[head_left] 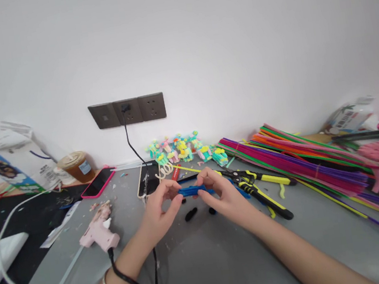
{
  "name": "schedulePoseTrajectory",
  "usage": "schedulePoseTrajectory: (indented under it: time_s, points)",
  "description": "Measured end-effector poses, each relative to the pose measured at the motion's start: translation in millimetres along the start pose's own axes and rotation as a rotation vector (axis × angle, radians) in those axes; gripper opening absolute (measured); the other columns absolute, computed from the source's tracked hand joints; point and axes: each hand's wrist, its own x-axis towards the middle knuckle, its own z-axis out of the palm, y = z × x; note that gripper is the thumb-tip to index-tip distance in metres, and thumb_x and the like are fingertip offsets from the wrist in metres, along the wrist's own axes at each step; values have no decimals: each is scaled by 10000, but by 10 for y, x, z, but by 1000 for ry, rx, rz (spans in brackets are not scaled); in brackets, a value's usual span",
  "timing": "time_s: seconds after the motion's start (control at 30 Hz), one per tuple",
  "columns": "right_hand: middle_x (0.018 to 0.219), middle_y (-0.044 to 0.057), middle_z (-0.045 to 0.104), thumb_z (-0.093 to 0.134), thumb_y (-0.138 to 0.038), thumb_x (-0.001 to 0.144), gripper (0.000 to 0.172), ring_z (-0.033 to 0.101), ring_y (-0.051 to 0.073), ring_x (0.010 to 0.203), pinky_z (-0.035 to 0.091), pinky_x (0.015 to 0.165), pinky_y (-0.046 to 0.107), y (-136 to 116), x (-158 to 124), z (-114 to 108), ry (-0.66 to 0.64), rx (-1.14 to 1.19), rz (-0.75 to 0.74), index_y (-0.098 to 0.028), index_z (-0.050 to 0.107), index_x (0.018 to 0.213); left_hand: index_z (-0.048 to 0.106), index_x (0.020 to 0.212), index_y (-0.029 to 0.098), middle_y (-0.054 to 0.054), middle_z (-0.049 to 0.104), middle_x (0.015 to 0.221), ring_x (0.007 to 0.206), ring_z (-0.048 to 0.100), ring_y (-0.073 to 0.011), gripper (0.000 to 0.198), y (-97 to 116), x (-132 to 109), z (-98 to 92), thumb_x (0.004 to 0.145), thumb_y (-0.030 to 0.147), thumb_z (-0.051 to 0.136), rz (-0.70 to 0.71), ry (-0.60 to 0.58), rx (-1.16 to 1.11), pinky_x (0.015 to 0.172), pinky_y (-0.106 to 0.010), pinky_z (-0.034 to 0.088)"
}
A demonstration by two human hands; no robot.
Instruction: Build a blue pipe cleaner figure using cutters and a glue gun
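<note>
Between my two hands a short bundle of blue pipe cleaners [191, 191] is stretched sideways above the grey table. My left hand [162, 208] pinches its left end between thumb and fingers. The other end is pinched by my right hand [222, 196]; more blue strands show behind that hand. Just below lies a short black fuzzy piece [191, 214]. Pliers with yellow-and-black handles [264, 197] rest to the right of my right hand. A pink hot glue gun [99, 231] lies left of my left hand, its black cord passing by my left forearm.
Small pastel pipe-cleaner figures [183, 150] stand along the wall. Long colourful pipe cleaners [307, 167] spread over the right side. To the left are a pink-cased phone [99, 182], a drink cup [77, 167] and a carton [10, 161]. A cord runs from the wall socket [128, 111].
</note>
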Motion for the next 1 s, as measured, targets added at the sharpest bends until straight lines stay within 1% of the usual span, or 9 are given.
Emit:
schedulePoseTrajectory:
  time_s: [0.17, 0.37, 0.53, 0.63, 0.73, 0.83, 0.9, 1.0]
  points:
    - [822, -4, 504, 527, -208, 878, 61, 526, 164, 744, 408, 677, 285, -18, -5, 11, 6, -67, -26, -230, 474, 900, 537, 978, 198, -18, 602, 850, 759, 636, -154, 66, -17, -5, 15, 916, 218, 528, 8, 10, 23, 729, -266, 526]
    - [846, 2, 534, 511, -189, 874, 39, 544, 158, 744, 412, 690, 284, -20, -1, 11, -18, -57, -17, -222, 502, 892, 524, 923, 201, 6, 569, 787, 700, 593, -140, 49, -24, -4, 2, 880, 180, 512, 25, -20, 61, 668, -240, 479]
    - [758, -27, 504, 537, -161, 828, 74, 498, 131, 671, 396, 643, 253, -6, 12, 19, -63, -8, -10, -222, 495, 835, 504, 865, 202, 22, 520, 744, 666, 543, -131, 75, -5, 4, -3, 824, 143, 487, 38, -37, 114, 649, -235, 444]
    - [750, -31, 512, 563, -160, 803, 87, 514, 129, 671, 403, 645, 253, 0, 13, 32, -65, 34, 5, -219, 500, 812, 499, 838, 205, 29, 503, 714, 643, 521, -129, 72, 13, 12, 0, 801, 145, 481, 40, -42, 133, 635, -234, 430]
    - [718, -33, 539, 593, -201, 800, 102, 538, 133, 661, 392, 630, 255, 16, 18, 42, -76, 128, 71, -220, 493, 804, 498, 829, 206, 31, 501, 698, 622, 515, -127, 46, 26, 18, 2, 813, 166, 484, 28, -47, 126, 612, -230, 424]
    - [652, -36, 586, 613, -287, 803, 159, 505, 121, 557, 349, 552, 244, 32, 32, 36, -95, 263, 217, -228, 468, 824, 525, 866, 201, 20, 537, 722, 635, 542, -129, 36, 12, 10, 2, 877, 200, 491, 25, -46, 107, 620, -234, 445]
    - [627, -38, 615, 620, -326, 796, 195, 466, 110, 501, 334, 525, 239, 35, 44, 22, -85, 321, 300, -233, 455, 837, 555, 934, 196, -2, 581, 786, 692, 575, -138, 55, -9, 3, 2, 911, 218, 511, 44, -50, 105, 668, -250, 479]
    - [630, -41, 642, 632, -332, 778, 220, 466, 106, 499, 344, 537, 237, 33, 56, 5, -59, 360, 356, -233, 452, 857, 569, 1025, 199, -40, 605, 918, 803, 592, -156, 138, -31, 2, 8, 888, 186, 579, 112, -38, 113, 704, -260, 513]
